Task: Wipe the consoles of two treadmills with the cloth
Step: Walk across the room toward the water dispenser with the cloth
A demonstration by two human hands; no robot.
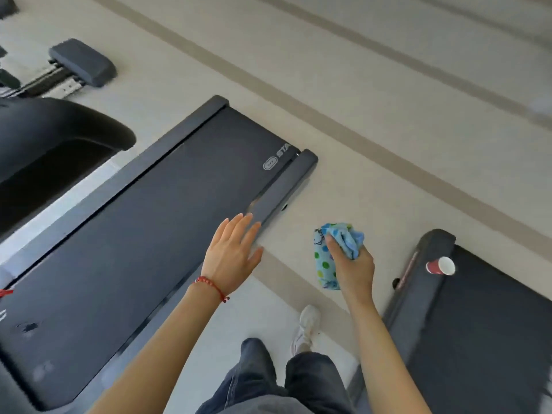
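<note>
Cloth (330, 258) bunched in the right hand (354, 265), between two treadmill decks.
Left hand (231, 253) flat-fingered, holding nothing, over the left deck (155, 222), belt lettered "STA"; red cup (440, 265) tipped on the right deck (484, 318).

The cloth (334, 253) is light blue with coloured dots and small cartoon prints, bunched up and hanging a little. It is at about four o'clock from the picture's centre, above the pale floor, between two dark treadmill decks, one at nine o'clock (143, 234), one at four (484, 330).
</note>
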